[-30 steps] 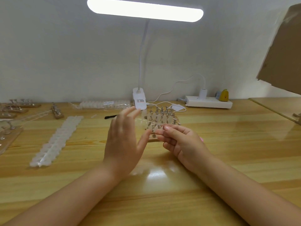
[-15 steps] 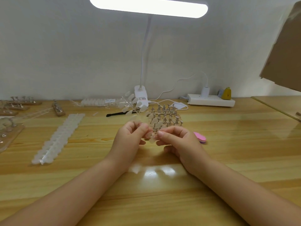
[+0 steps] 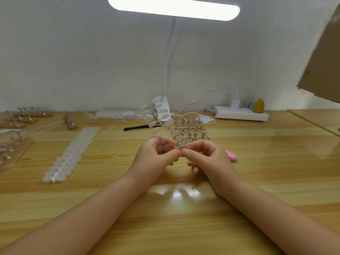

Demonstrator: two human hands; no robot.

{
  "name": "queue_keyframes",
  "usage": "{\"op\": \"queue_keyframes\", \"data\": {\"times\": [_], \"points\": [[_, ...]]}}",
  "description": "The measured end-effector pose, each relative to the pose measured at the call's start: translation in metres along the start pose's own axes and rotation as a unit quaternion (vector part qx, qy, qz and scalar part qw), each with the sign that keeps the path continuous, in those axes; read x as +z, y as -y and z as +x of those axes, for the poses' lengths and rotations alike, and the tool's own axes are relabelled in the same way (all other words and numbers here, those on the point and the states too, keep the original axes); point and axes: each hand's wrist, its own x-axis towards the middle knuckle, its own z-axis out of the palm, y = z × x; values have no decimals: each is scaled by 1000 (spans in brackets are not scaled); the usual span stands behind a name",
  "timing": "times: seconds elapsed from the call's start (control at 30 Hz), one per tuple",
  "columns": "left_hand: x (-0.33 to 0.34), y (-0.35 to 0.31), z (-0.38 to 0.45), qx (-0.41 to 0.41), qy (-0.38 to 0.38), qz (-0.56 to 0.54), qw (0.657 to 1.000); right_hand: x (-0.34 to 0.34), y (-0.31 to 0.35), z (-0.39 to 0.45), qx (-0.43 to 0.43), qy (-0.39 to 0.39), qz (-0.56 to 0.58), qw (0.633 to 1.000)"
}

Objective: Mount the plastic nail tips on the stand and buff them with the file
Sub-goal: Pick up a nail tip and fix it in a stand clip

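nearby, pink file (image 3: 230,155) (behind right hand (image 3: 207,159))

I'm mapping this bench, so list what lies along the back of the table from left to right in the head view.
Wooden stands with metal pegs → bagged strip of nail tips → lamp base → white power strip → yellow plug.
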Motion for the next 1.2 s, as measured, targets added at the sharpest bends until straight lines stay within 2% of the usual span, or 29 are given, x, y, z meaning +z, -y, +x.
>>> {"op": "queue_keyframes", "data": {"times": [0.2, 0.33, 0.4, 0.53, 0.6, 0.67, 0.73, 0.77, 0.83, 0.87, 0.93, 1.0, 1.07, 1.2], "points": [[4, 0, -1, 16, -48, 40, 998, 3, -2, -1, -23, -17, -73, 997], [6, 0, -3, 52, -75, 92, 992, 5, -3, -3, -87, -33, -172, 981], [7, 1, -4, 71, -80, 122, 987, 5, -4, -4, -144, -40, -234, 961], [7, 3, -6, 89, -79, 151, 981, 4, -6, -5, -277, -27, -349, 895], [7, 3, -6, 82, -73, 142, 984, 3, -7, -5, -300, -12, -378, 876], [6, 2, -5, 63, -72, 125, 987, 4, -7, -5, -301, -5, -383, 873], [4, 1, -3, 41, -71, 99, 992, 5, -5, -6, -281, -17, -346, 895], [2, -1, -3, 33, -62, 86, 994, 4, -4, -6, -246, -21, -301, 921], [-1, -4, -1, 10, -27, 61, 998, 1, 0, -3, -127, -5, -165, 978], [-2, -6, -1, -7, -4, 46, 999, -2, 1, -1, -60, 16, -90, 994], [-7, -9, 0, -36, 47, 14, 998, -7, 3, 2, 47, 82, 30, 995], [-12, -12, 1, -57, 98, -13, 993, -11, 6, 6, 101, 156, 89, 979], [-16, -16, 3, -68, 134, -27, 988, -13, 8, 8, 110, 203, 107, 967], [-15, -19, 6, -75, 149, -43, 985, -14, 8, 9, 104, 226, 105, 963]]}}
